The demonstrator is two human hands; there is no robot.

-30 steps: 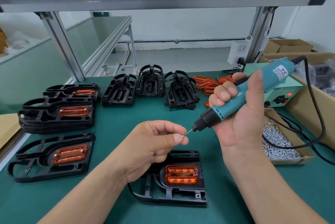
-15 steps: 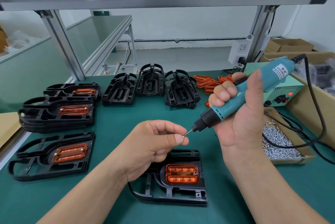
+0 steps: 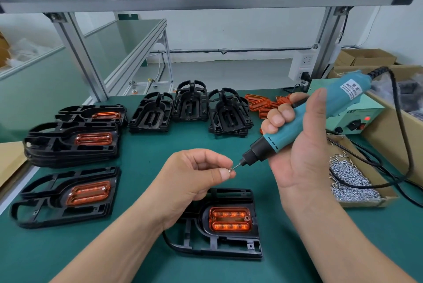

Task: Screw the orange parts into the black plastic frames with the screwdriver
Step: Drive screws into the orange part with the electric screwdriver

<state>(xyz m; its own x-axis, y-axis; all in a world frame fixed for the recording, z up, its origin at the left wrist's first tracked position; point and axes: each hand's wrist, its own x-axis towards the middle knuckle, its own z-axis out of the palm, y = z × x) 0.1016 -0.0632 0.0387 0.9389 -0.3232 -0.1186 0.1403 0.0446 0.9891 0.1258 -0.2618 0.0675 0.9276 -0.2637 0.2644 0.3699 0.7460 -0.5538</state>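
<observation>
At far left: seeing a stack of finished frames (image 3: 73,143) with orange inserts already in, plus a single frame (image 3: 34,205) lying flat nearer. Further back, centre: noting empty frames (image 3: 190,101) waiting.

Mid-scene: pinching one screw (image 3: 230,170) between thumb and forefinger of the left hand (image 3: 194,177), other fingers curled in, and offering it to the bit tip (image 3: 237,165). Touching or just short of it, cannot tell.

Below that, near centre: working on the frame (image 3: 219,248) lying flat on the green mat (image 3: 137,175), with the orange part (image 3: 230,219) seated in its pocket and the frame's left end hidden under the left wrist.

Right of centre: gripping the teal screwdriver (image 3: 343,95) in the right hand (image 3: 302,159), fingers wrapped round the barrel, nose pointing down-left.

Judging the step as loading the screw onto the bit. Suggesting: seating the head square on the bit before letting go, checking for a straight hang, then bringing the driver upright over what looks like the open hole at the orange part's right end. Holding off the trigger until seated. Steadying the frame with the freed left hand.

Far right: noting loose orange parts (image 3: 258,103) behind the driver, screw tray (image 3: 389,200), power box (image 3: 352,115), and cable (image 3: 401,122) looping over the tray. Watching for a snag there.
</observation>
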